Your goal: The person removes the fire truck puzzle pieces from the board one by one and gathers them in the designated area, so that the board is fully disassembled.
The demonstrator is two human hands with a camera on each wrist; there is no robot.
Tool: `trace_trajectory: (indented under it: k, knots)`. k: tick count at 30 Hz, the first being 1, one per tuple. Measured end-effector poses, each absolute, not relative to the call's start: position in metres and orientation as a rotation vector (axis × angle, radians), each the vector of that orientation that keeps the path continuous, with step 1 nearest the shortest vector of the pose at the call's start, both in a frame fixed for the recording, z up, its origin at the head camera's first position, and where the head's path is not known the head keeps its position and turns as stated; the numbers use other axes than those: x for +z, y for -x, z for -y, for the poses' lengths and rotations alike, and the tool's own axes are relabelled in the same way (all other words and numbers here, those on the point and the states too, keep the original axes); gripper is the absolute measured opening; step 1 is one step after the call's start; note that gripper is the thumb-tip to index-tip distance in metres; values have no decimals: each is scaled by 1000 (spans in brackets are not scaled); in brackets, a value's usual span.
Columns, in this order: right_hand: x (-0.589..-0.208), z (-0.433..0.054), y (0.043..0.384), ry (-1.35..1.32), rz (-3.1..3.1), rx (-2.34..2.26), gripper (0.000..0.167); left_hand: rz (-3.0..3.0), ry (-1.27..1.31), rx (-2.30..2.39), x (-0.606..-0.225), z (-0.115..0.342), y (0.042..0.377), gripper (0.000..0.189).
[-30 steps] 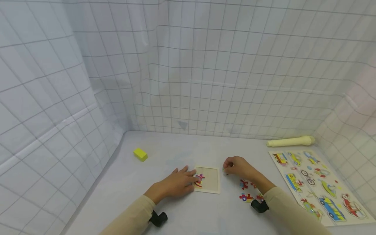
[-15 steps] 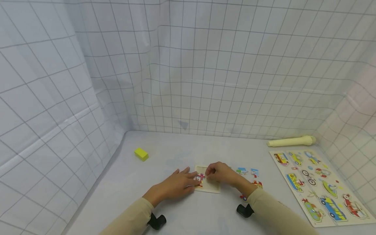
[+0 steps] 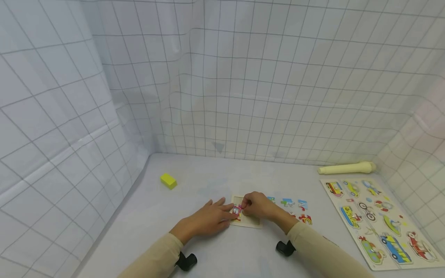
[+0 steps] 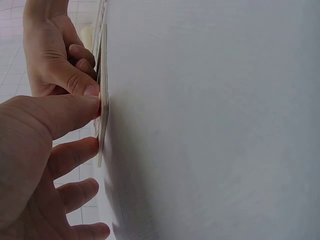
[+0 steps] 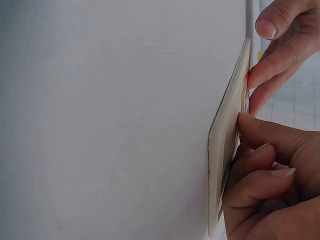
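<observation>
A small pale wooden puzzle tray (image 3: 249, 223) lies on the table, with a pink-and-white jigsaw piece (image 3: 236, 210) and a red-and-yellow one inside its left part. My left hand (image 3: 213, 219) rests at the tray's left side, fingers spread and fairly straight, fingertips on those pieces. Over the tray's middle, my right hand (image 3: 258, 206) pinches a jigsaw piece between thumb and forefinger, right beside the pink-and-white one. The fingers mostly hide the pinched piece. In the right wrist view, the right thumb (image 5: 272, 140) bears down inside the tray's raised edge.
Several loose jigsaw pieces (image 3: 287, 202) lie right of the tray, some behind the right forearm. A large vehicle puzzle board (image 3: 377, 220) is at the far right, with a cream microphone-shaped object (image 3: 347, 168) behind it. A yellow block (image 3: 168, 181) sits at back left.
My right hand has moved left from beside the tray to over its middle, next to the placed pieces. My left hand has stayed at the tray, its fingers shifting slightly.
</observation>
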State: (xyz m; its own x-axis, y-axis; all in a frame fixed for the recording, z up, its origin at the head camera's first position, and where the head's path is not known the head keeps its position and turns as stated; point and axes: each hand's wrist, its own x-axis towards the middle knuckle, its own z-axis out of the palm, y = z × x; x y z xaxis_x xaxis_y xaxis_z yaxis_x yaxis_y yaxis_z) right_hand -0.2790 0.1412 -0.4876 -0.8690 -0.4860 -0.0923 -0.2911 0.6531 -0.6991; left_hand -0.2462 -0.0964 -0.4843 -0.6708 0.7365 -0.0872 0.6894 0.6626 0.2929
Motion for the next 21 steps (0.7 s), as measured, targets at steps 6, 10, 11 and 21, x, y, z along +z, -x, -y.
trace_trajectory:
  k: [6,10,11,21]
  knots:
    - [-489,-142,283,664,-2592,-1006,16,-2684,-1162,351,-486,97,246,38]
    - [-488,-143,284,700,-2635,-959,14,-2691,-1178,343,-485,97,246,39]
    - [-487,-144,284,704,-2648,-950,13,-2695,-1180,339,-485,97,246,39]
    - [-478,-157,285,601,-2721,-962,7,-2711,-1161,282,-483,96,245,38]
